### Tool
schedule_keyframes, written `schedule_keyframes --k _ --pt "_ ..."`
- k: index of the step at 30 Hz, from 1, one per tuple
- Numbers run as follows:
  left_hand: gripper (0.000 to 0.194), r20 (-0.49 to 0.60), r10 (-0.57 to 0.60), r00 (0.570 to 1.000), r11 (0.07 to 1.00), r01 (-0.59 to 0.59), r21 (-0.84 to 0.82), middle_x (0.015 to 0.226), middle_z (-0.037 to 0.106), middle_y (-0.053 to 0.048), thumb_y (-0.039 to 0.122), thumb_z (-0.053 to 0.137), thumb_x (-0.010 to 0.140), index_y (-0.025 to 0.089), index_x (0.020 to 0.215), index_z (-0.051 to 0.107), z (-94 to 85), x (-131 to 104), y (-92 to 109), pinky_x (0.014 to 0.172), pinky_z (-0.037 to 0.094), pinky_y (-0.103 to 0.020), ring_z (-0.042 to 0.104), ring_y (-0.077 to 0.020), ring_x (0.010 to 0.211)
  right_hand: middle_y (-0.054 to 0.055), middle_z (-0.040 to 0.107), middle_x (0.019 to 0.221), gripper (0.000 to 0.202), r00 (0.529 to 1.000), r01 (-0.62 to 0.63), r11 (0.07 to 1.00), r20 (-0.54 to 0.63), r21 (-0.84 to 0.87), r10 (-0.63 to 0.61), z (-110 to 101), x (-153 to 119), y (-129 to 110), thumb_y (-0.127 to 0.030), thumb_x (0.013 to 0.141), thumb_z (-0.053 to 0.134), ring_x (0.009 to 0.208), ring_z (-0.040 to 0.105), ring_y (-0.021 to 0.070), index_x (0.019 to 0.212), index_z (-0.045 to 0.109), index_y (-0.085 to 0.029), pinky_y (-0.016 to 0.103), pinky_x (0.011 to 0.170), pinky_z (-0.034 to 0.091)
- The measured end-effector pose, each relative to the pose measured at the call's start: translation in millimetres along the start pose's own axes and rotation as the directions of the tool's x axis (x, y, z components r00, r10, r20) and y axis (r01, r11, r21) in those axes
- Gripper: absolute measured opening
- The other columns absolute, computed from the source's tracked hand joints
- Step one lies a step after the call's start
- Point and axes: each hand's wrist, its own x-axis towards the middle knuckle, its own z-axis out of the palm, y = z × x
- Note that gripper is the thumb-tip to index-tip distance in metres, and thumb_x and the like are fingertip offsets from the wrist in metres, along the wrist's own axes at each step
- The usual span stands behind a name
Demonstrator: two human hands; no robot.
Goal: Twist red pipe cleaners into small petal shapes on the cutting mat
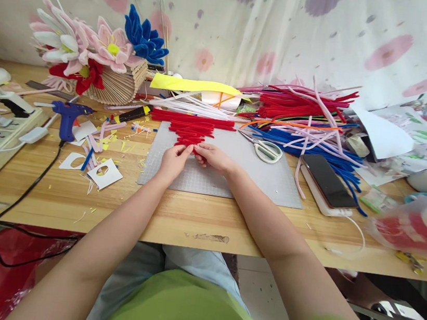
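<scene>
Red fuzzy stems [192, 126] lie in rows on the grey cutting mat [250, 178], long at the top and shorter toward the bottom. At the lower end of these rows, my left hand [176, 161] has its thumb and fingers pinched on a short red stem. My right hand [211, 158] sits close beside it, its fingers curled and pinched at the same red piece. The fingertips hide most of that piece. Scissors [267, 151] with pale handles rest on the mat to the right of my hands.
A blue glue gun [67, 120], cut white cards [105, 173] and scraps lie left. Behind are fuzzy flowers [112, 48] and a pile of coloured stems [303, 106]. A phone [329, 180] on a white power bank and a plastic cup [417, 226] stand right.
</scene>
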Motion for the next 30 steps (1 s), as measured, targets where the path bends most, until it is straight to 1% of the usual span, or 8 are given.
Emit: schedule_keyframes --k 6,13,17,19,20,22,24,30 --pt "0.024 -0.140 0.015 0.990 0.995 -0.029 -0.099 0.048 0.044 0.006 0.028 0.062 0.073 0.016 0.054 0.055 0.6 1.7 0.9 0.042 0.028 -0.017 0.037 -0.0037 0.043 -0.004 0.054 0.054 0.018 0.997 -0.058 0.992 0.051 -0.109 0.064 9.9 0.0 1.3 -0.027 0.085 0.053 0.047 0.048 0.0041 0.074 0.054 -0.013 0.014 0.041 0.037" --pt "0.017 0.167 -0.063 0.984 0.967 0.102 -0.232 0.046 0.050 0.005 0.032 0.065 0.072 0.016 0.074 0.063 4.0 -0.2 6.0 0.043 0.035 -0.017 0.044 -0.0055 0.040 0.001 0.063 0.060 0.019 0.994 -0.103 0.994 0.028 -0.049 0.104 13.4 4.9 9.6 -0.018 0.088 0.048 0.050 0.056 0.0060 0.072 0.055 -0.011 0.016 0.046 0.047" --pt "0.019 0.169 -0.100 0.981 0.919 0.156 -0.362 0.062 0.064 0.000 0.032 0.068 0.070 0.014 0.075 0.063 1.4 2.4 8.2 0.053 0.044 -0.019 0.058 -0.0089 0.054 0.006 0.068 0.071 0.018 0.971 -0.174 0.981 0.151 -0.089 0.186 4.4 2.6 4.0 -0.027 0.083 0.058 0.062 0.062 0.0090 0.078 0.060 -0.010 0.021 0.056 0.053" --pt "0.020 0.133 -0.130 0.983 0.901 0.173 -0.397 0.068 0.068 -0.002 0.032 0.069 0.069 0.014 0.077 0.063 -0.4 3.6 10.7 0.061 0.047 -0.021 0.064 -0.0114 0.065 0.008 0.069 0.079 0.022 0.967 -0.168 0.967 0.160 -0.192 0.200 -5.9 -1.5 -4.8 -0.031 0.078 0.065 0.066 0.063 0.0102 0.080 0.063 -0.010 0.022 0.058 0.053" --pt "0.021 0.121 -0.151 0.981 0.902 0.187 -0.390 0.069 0.068 -0.003 0.032 0.070 0.069 0.014 0.078 0.063 -1.1 3.8 12.0 0.063 0.048 -0.022 0.065 -0.0123 0.068 0.008 0.068 0.081 0.024 0.973 -0.144 0.956 0.137 -0.257 0.183 -11.4 -3.7 -9.7 -0.033 0.075 0.068 0.067 0.062 0.0106 0.082 0.064 -0.010 0.021 0.056 0.052" --pt "0.024 0.128 -0.184 0.975 0.915 0.217 -0.339 0.069 0.069 -0.003 0.032 0.071 0.068 0.013 0.080 0.064 -1.5 3.0 13.7 0.063 0.049 -0.023 0.066 -0.0135 0.067 0.006 0.066 0.077 0.029 0.998 -0.058 0.946 -0.031 -0.318 0.051 -20.6 -6.8 -17.7 -0.037 0.072 0.069 0.064 0.059 0.0088 0.084 0.065 -0.011 0.017 0.050 0.045" --pt "0.027 0.179 -0.200 0.963 0.931 0.244 -0.273 0.070 0.069 -0.004 0.033 0.072 0.066 0.012 0.082 0.065 -0.1 0.7 14.2 0.061 0.050 -0.025 0.066 -0.0143 0.064 0.003 0.063 0.071 0.031 0.983 0.042 0.943 -0.153 -0.330 -0.097 -24.0 -7.6 -21.0 -0.039 0.071 0.068 0.059 0.053 0.0062 0.086 0.065 -0.012 0.015 0.048 0.040" --pt "0.029 0.307 -0.223 0.925 0.953 0.273 -0.128 0.075 0.071 -0.008 0.030 0.073 0.066 0.010 0.085 0.067 6.4 -5.8 13.9 0.058 0.049 -0.025 0.066 -0.0159 0.063 -0.002 0.051 0.055 0.034 0.982 0.144 0.939 -0.071 -0.314 -0.175 -10.2 -0.4 -10.4 -0.044 0.063 0.070 0.051 0.041 0.0056 0.065 0.063 -0.012 0.021 0.047 0.029"
